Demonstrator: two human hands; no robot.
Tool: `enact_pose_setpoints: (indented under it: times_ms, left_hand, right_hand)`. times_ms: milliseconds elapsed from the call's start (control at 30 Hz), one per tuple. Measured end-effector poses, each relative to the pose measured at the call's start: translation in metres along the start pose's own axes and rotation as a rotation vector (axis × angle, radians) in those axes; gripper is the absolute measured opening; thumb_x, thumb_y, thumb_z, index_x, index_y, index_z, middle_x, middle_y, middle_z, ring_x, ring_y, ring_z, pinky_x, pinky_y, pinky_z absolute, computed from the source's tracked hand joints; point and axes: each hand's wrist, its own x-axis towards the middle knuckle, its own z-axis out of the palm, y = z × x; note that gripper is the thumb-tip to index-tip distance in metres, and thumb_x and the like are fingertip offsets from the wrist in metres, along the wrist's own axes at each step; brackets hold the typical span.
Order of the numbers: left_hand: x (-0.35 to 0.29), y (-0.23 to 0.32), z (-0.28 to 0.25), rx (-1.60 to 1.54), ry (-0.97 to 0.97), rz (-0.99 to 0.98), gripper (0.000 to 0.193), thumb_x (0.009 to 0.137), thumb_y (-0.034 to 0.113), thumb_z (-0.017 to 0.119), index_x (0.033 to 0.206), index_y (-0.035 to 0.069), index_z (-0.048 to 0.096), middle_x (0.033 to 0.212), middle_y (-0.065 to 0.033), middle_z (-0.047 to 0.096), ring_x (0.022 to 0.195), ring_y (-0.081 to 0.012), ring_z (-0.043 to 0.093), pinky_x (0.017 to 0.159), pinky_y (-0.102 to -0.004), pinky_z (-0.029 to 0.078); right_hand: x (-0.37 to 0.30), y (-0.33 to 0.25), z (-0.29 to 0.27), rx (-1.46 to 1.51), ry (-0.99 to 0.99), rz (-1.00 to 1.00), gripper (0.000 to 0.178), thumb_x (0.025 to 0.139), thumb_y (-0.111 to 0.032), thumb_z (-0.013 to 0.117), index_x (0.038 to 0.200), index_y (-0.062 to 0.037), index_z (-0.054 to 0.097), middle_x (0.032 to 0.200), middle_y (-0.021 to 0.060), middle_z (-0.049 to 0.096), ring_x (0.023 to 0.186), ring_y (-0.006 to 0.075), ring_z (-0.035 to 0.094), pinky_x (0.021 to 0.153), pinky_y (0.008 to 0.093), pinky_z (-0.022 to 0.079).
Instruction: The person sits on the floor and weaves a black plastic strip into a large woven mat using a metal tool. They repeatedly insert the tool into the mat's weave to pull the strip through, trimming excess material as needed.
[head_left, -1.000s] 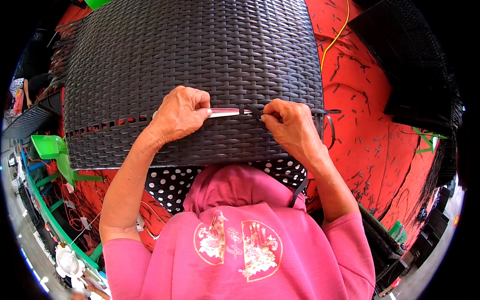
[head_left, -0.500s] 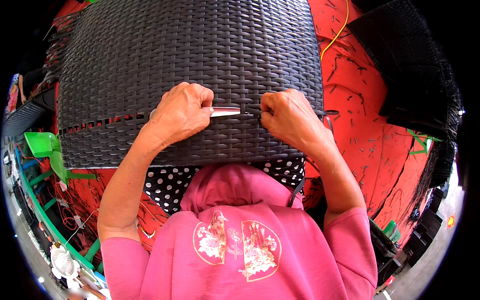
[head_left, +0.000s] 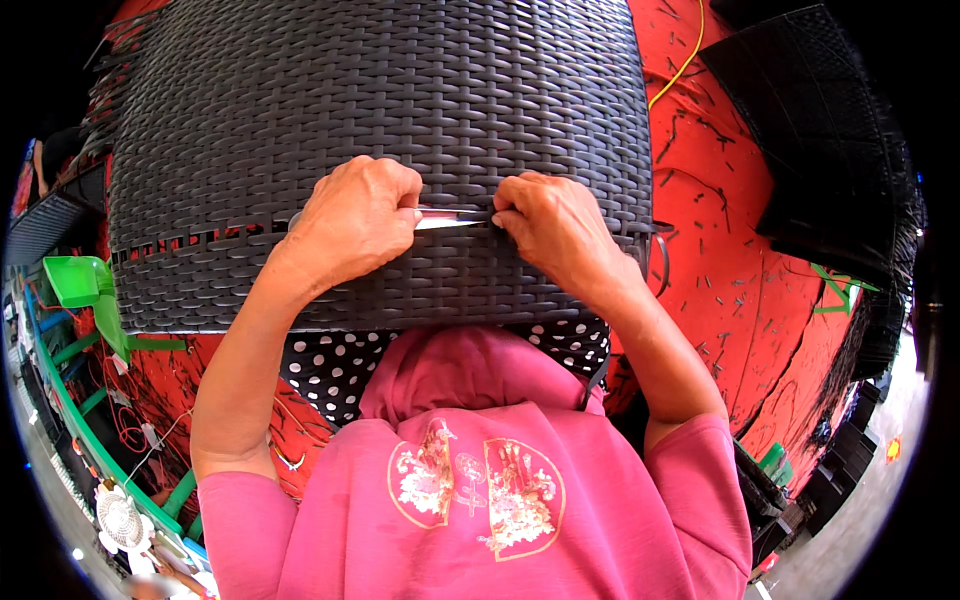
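The left hand [head_left: 355, 215] is closed around a shiny flat tool [head_left: 445, 222], whose pale length I can see bridging toward the right hand [head_left: 555, 225]. That one is drawn into a tight pinch by the tool's far end; what sits between its fingertips is hidden from me.

Under both hands I have a dark woven panel [head_left: 400, 80], filling the upper middle of my view, its near edge just beyond the wearer's pink shirt [head_left: 470, 460] and a polka-dot cloth [head_left: 335, 375]. The tool lies along a gap row [head_left: 200, 240] in the weave, red showing through it to the left. Below spreads a red floor covering [head_left: 735, 230], littered on the right with dark scraps [head_left: 670, 130].

A loose strip [head_left: 664, 270] curls off the panel's right edge; beyond it I see a yellow cord [head_left: 682, 72] and another dark woven piece [head_left: 815, 110]. To the left stand a bright green plastic piece [head_left: 75, 282], a green tubular frame [head_left: 62, 405] and a round white fan-like object [head_left: 120, 520]. The knuckles block my sight of both tool ends.
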Motion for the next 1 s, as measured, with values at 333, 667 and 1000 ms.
enact_pose_setpoints:
  times_ms: [333,667,1000]
  left_hand:
    - [-0.017,-0.009,0.0,-0.092,0.072,0.012,0.014,0.077,0.009,0.06,0.074,-0.004,0.056,0.059,-0.0164,0.05,0.054,-0.0196,0.048,0.057,-0.0352,0.042]
    - [-0.04,-0.013,-0.003,-0.063,0.226,0.061,0.01,0.08,0.005,0.06,0.075,-0.003,0.057,0.057,-0.015,0.048,0.051,-0.0179,0.048,0.054,-0.0331,0.04]
    - [-0.063,0.0,-0.031,0.285,0.23,-0.02,0.012,0.082,0.009,0.06,0.073,0.001,0.057,0.061,-0.0176,0.055,0.056,-0.033,0.057,0.056,-0.0418,0.044]
  right_hand:
    - [-0.002,-0.013,0.013,-0.191,0.148,-0.18,0.014,0.079,-0.008,0.063,0.091,-0.0105,0.069,0.085,0.0061,0.058,0.086,0.025,0.057,0.076,0.0389,0.042]
    - [0.003,-0.015,-0.002,-0.032,0.192,-0.302,0.006,0.074,-0.01,0.066,0.08,-0.0123,0.066,0.08,0.0028,0.055,0.085,0.0233,0.053,0.074,0.0372,0.041]
    - [-0.04,-0.053,0.015,0.172,-0.032,-0.636,0.017,0.072,-0.014,0.058,0.083,-0.0028,0.051,0.087,0.0094,0.048,0.084,0.0261,0.052,0.068,0.0359,0.049]
